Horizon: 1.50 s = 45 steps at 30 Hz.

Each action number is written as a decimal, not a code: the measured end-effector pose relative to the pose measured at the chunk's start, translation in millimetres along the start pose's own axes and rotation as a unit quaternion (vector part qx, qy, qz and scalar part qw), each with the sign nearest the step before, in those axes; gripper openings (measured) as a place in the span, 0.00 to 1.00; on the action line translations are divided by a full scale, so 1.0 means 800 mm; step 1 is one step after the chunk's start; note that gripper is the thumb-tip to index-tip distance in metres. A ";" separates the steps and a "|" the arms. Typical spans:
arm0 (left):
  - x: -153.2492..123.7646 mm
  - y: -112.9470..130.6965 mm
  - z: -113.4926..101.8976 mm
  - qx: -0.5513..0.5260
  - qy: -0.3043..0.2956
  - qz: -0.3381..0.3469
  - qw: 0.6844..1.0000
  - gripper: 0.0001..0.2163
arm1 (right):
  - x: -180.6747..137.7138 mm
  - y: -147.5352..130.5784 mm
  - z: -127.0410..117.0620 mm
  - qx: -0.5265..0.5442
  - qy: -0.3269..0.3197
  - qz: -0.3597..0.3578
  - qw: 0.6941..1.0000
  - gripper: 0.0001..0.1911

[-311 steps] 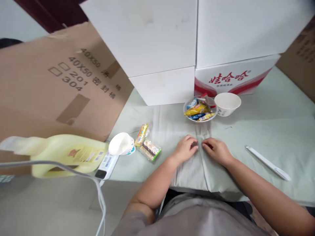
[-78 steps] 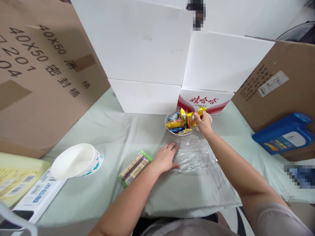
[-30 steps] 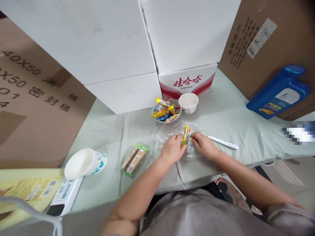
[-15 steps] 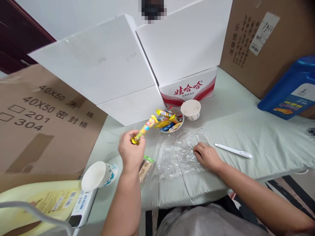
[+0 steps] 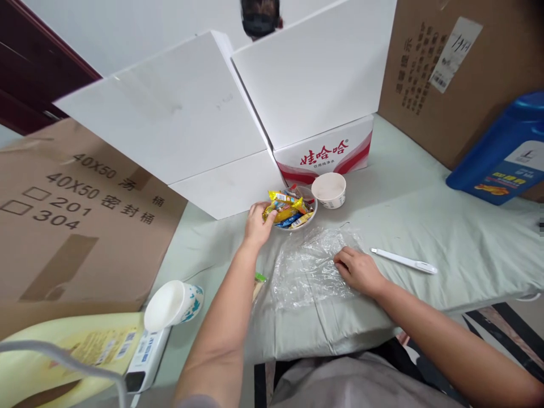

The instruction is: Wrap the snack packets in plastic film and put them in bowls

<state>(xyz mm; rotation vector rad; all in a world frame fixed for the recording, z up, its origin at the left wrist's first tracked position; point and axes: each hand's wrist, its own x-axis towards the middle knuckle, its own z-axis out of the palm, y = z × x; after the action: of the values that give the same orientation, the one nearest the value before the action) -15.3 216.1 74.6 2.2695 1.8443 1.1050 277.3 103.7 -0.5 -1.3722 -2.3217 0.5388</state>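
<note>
My left hand (image 5: 257, 224) is at the left rim of a clear bowl (image 5: 313, 214) heaped with wrapped snacks. Its thumb and fingers are closed on a yellow-wrapped snack stick (image 5: 268, 211), partly hidden by the hand. Other yellow and blue packets (image 5: 289, 220) lie in the bowl beside it. A crumpled clear plastic bag (image 5: 304, 272) is spread on the cloth in front of the bowl. On its right part rests my right hand (image 5: 357, 271), fingers curled together against the plastic. Under my left forearm a green-edged packet (image 5: 259, 279) shows only in part.
A white paper cup (image 5: 330, 191) stands right of the bowl, before white boxes (image 5: 323, 153). A white utility knife (image 5: 403, 260) lies to the right, near a blue bottle (image 5: 501, 158). At left are a tipped paper cup (image 5: 165, 306), a yellow bottle (image 5: 72, 351) and a cardboard box (image 5: 85, 226).
My left hand has moved forward and right to the bowl, carrying the yellow snack stick down among the packets. My right hand has stayed on the plastic bag.
</note>
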 end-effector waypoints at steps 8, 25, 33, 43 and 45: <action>-0.125 0.062 -0.014 -0.029 -0.162 0.158 0.974 0.10 | -0.002 -0.006 -0.004 -0.056 -0.011 -0.030 0.998 0.11; -0.287 0.080 -0.077 -0.159 -0.268 0.144 0.939 0.07 | -0.118 -0.013 -0.046 0.076 -0.042 -0.124 0.989 0.18; -0.253 0.099 -0.075 -0.238 -0.307 0.012 0.921 0.09 | -0.071 -0.056 -0.036 0.106 -0.174 -0.160 0.966 0.46; -0.237 0.082 -0.060 -0.195 -0.307 -0.229 0.903 0.07 | -0.042 -0.029 -0.069 0.242 -0.222 -0.081 0.941 0.05; -0.234 0.077 -0.051 -0.172 -0.264 -0.240 0.918 0.07 | -0.041 -0.013 -0.071 0.273 -0.193 -0.010 0.942 0.06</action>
<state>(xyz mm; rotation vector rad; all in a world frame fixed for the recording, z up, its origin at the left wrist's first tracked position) 5.4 19.2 37.0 1.5803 1.6734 0.5968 313.1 77.1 48.6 -1.0365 -2.2018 1.4279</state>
